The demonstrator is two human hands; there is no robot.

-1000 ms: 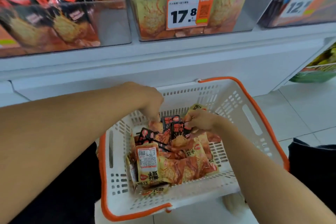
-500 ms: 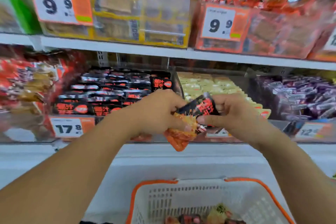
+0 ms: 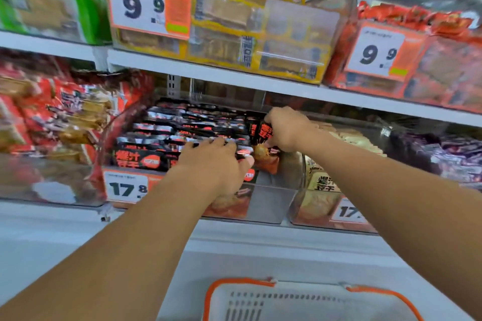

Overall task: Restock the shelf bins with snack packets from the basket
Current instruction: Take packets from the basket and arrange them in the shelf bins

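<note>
Restocking is under way, and by my judgement it is somewhere in the middle rather than near its end. Both arms reach into the clear bin [image 3: 263, 203] on the lower shelf, the one with the 17.8 price tag [image 3: 126, 187] on its front, where rows of black packets [image 3: 182, 133] already lie stacked. The right hand [image 3: 287, 130] has its fingers curled round a black-and-orange packet [image 3: 263, 135] and holds it upright at the right end of those rows, just above an open gap in the bin. The left hand [image 3: 216, 161] rests on the front packets with its fingers stretched forward over their tops; the thumb bends down at the side, and whether it pinches anything cannot be told from this view. So one packet is arriving at its place but is not yet let go. The gap at the bin's right front suggests room for more. The white basket [image 3: 260, 294] with its orange rim shows only at the bottom edge of the view, below the shelf, and its contents are out of sight, so how many packets remain cannot be said.
</note>
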